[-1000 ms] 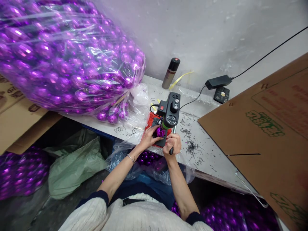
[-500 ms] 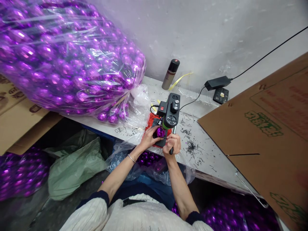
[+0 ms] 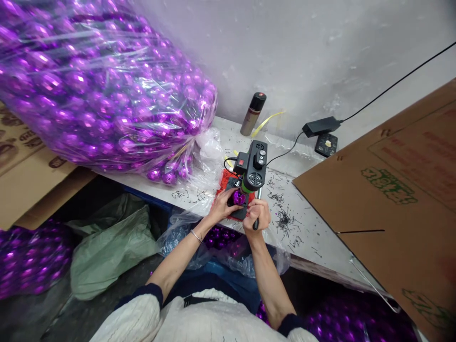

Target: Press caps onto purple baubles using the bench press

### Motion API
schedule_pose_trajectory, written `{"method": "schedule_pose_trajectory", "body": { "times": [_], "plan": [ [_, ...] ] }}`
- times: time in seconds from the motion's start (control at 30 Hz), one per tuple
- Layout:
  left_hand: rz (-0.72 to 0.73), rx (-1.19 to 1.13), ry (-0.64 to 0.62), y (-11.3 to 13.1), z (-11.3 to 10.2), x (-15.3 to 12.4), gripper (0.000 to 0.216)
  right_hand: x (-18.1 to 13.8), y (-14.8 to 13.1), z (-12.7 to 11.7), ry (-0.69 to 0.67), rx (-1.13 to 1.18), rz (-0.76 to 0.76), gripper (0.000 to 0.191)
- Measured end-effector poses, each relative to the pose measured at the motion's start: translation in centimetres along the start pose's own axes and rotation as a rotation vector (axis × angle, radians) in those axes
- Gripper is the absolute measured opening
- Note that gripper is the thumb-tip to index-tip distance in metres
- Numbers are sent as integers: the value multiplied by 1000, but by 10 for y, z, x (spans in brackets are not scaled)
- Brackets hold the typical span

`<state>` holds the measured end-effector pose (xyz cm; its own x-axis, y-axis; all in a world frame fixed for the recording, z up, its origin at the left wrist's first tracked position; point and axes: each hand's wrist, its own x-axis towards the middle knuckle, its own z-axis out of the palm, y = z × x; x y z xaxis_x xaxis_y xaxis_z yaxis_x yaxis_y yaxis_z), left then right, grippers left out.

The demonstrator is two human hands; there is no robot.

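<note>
A small black bench drill (image 3: 253, 166) with a red switch stands on a red mat (image 3: 223, 179) on the white table (image 3: 320, 247). Under its head sits a shiny purple ball (image 3: 239, 197). My left hand (image 3: 221, 205) is closed round the ball from the left and holds it on the drill's base. My right hand (image 3: 257, 213) is wrapped round the drill's black lever handle (image 3: 255, 223), just right of the ball.
A huge clear bag of purple balls (image 3: 99, 90) fills the table's left. A spray can (image 3: 252, 114) and a power adapter (image 3: 320, 126) stand by the wall. A cardboard sheet (image 3: 392, 199) covers the right. Dark shavings (image 3: 283, 218) litter the table. More purple balls lie in a bag (image 3: 221, 237) below.
Both hands keep their grips on the ball and the lever handle. The view has shifted slightly; nothing else has visibly moved.
</note>
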<state>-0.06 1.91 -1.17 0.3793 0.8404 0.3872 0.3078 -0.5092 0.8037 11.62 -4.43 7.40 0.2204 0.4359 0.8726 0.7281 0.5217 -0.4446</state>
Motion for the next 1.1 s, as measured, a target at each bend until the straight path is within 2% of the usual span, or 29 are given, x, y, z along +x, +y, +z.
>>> {"method": "schedule_pose_trajectory", "body": {
  "times": [0.13,0.27,0.33,0.37,0.43,0.5,0.53,0.6,0.67,0.73,0.8,0.87,0.93,0.97,1.03,1.1],
  "plan": [
    [-1,8,-9,-2,2,5,67,38,-27,-11,-46,47,205,32],
    [62,33,91,6,-4,-7,69,52,-36,-14,-57,68,246,33],
    [106,49,104,13,-8,-34,75,48,-33,-13,-53,72,216,32],
    [128,53,63,16,-9,-53,78,45,-31,-12,-54,72,196,32],
    [137,53,-127,19,-8,-97,83,39,-28,-12,-55,67,156,31],
    [-6,89,-327,16,-1,-137,78,34,-25,-11,-53,58,131,30],
    [-113,114,-382,13,4,-152,75,33,-24,-11,-51,53,125,30],
    [-321,163,-397,8,9,-169,79,31,-23,-11,-46,47,122,29],
    [-435,182,-366,8,4,-167,82,30,-22,-11,-47,49,119,29],
    [-419,145,-373,16,-12,-151,59,28,-22,-11,-56,48,111,29],
    [-309,81,-346,27,-39,-121,28,27,-21,-11,-65,37,107,29],
    [-200,103,-152,32,-72,-77,30,26,-21,-11,-62,27,109,29],
    [-151,272,94,28,-105,-24,32,25,-21,-10,-51,28,107,29],
    [-163,377,135,21,-119,4,32,25,-21,-10,-47,30,104,29],
    [-291,617,28,4,-140,57,35,25,-22,-9,-47,32,93,28],
    [-389,754,-24,-14,-150,97,41,25,-22,-9,-52,31,84,28]
  ]
}}
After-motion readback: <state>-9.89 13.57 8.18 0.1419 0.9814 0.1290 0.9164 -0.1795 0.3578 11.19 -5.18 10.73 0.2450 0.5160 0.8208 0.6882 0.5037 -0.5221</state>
